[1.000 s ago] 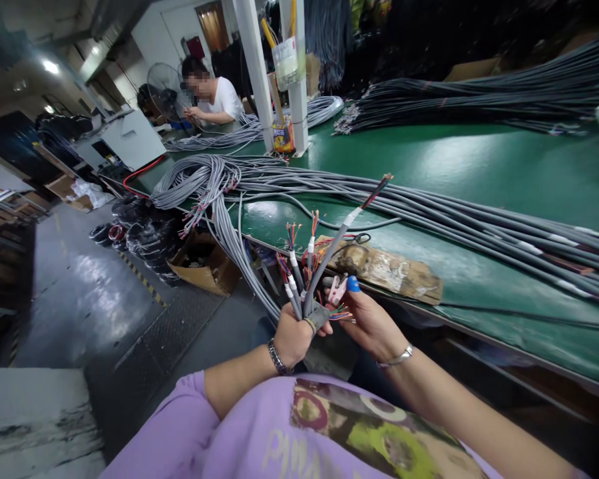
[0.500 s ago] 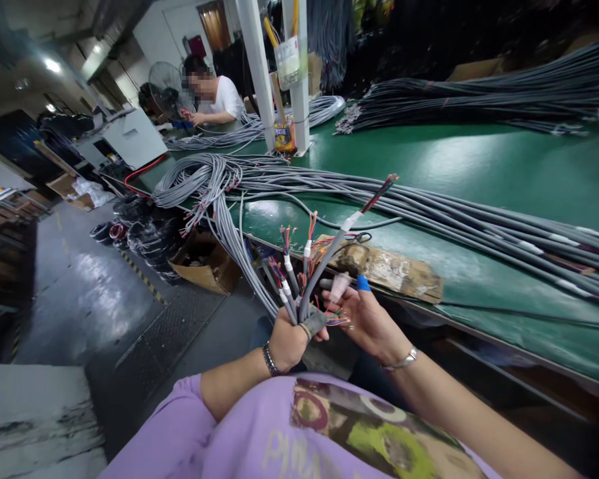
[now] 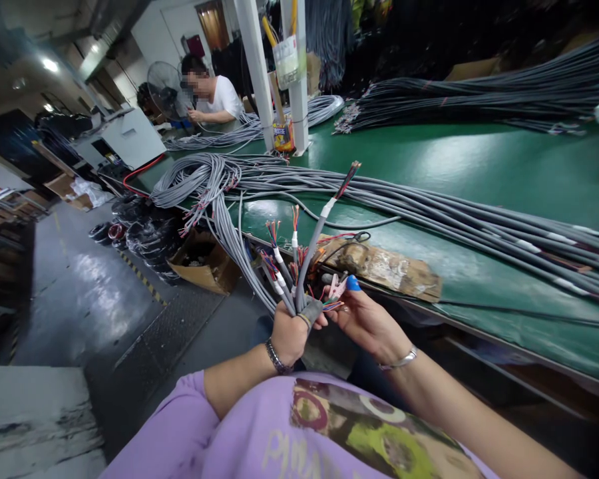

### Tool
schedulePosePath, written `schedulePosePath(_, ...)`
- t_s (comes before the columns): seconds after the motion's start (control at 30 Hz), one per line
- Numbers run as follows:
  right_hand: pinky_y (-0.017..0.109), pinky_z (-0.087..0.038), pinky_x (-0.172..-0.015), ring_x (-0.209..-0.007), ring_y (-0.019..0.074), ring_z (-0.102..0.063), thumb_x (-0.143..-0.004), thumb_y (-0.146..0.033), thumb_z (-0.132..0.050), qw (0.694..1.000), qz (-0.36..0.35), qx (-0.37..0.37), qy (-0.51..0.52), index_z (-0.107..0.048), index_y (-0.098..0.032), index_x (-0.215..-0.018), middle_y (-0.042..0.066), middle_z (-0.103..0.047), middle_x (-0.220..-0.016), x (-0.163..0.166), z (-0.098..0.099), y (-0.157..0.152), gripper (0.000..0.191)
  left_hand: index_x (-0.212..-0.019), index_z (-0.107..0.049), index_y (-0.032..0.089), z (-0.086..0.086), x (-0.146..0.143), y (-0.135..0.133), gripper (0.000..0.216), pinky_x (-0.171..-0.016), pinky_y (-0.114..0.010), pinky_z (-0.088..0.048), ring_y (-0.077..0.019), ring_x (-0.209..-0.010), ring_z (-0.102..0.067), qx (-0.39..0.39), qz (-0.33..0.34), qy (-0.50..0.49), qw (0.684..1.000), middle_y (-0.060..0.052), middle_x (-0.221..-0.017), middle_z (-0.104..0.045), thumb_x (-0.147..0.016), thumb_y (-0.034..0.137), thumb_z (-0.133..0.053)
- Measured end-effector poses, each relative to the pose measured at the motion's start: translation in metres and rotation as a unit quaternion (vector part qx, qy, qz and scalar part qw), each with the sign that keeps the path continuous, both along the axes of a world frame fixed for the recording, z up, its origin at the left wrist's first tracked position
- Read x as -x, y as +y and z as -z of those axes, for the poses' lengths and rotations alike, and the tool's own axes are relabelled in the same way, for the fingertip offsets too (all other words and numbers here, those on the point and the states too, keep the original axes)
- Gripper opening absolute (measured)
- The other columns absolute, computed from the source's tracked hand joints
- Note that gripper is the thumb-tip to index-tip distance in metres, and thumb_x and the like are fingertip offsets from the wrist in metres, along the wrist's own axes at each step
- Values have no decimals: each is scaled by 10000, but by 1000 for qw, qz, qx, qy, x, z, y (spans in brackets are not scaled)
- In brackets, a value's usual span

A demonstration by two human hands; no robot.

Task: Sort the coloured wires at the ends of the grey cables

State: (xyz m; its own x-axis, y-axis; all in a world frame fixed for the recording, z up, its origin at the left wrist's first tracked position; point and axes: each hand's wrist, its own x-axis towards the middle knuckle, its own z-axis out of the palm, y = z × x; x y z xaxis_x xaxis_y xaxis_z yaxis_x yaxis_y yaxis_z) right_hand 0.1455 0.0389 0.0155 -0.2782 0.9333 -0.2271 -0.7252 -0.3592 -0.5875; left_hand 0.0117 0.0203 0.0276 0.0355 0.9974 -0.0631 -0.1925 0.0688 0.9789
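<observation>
My left hand (image 3: 289, 336) is closed around a bundle of grey cables (image 3: 307, 266), with a grey covering on its thumb. Their ends fan upward, showing thin coloured wires (image 3: 295, 216) above bands of white tape. One thicker cable stands taller than the others and leans right. A short bunch of coloured wires (image 3: 333, 306) sticks out toward my right hand (image 3: 367, 322). That hand wears a blue cover on its thumb tip and pinches a small pale pink clip (image 3: 337, 287) close to those wires. Its lower fingers are partly hidden.
Long grey cables (image 3: 429, 213) lie across the green table (image 3: 479, 156), with a coil (image 3: 194, 179) at the left. A taped cardboard piece (image 3: 389, 269) rests by the near edge. A co-worker (image 3: 219, 100) sits beyond. A cardboard box (image 3: 209, 266) stands below.
The cable bundle in my left hand has tilted and shifted left. My right hand has moved slightly left with the pink clip, its thumb now against it.
</observation>
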Motion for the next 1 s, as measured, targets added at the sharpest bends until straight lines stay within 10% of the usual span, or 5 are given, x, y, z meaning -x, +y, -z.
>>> schedulePosePath(0.5, 289, -511, -631, -648, 142, -614, -737, -616, -650, 999, 12, 33, 20, -670, -231, -778, 8, -702, -798, 0, 16, -3, 388, -613, -622, 132, 11, 6, -3, 314, -490, -196, -422, -89, -490, -533, 0, 25, 22, 999, -19, -533, -603, -747, 406, -695)
schedulePosePath(0.73, 270, -483, -593, -616, 137, -576, -633, -570, -762, 980, -142, -2, -135, -648, -168, -713, 21, -633, -666, -20, 12, -11, 425, -648, -631, 133, 16, 20, -12, 318, -505, -206, -437, -96, -495, -542, -10, 46, 44, 998, -25, -551, -620, -772, 422, -676)
schedulePosePath(1.0, 254, -378, -532, -532, 113, -496, -627, -468, -799, 944, -108, -121, -286, -682, -156, -671, 8, -634, -597, -18, 0, -9, 336, -604, -628, 131, 7, 24, -12, 392, -542, -226, -451, -104, -507, -535, 14, 129, 104, 986, -42, -554, -622, -747, 493, -672)
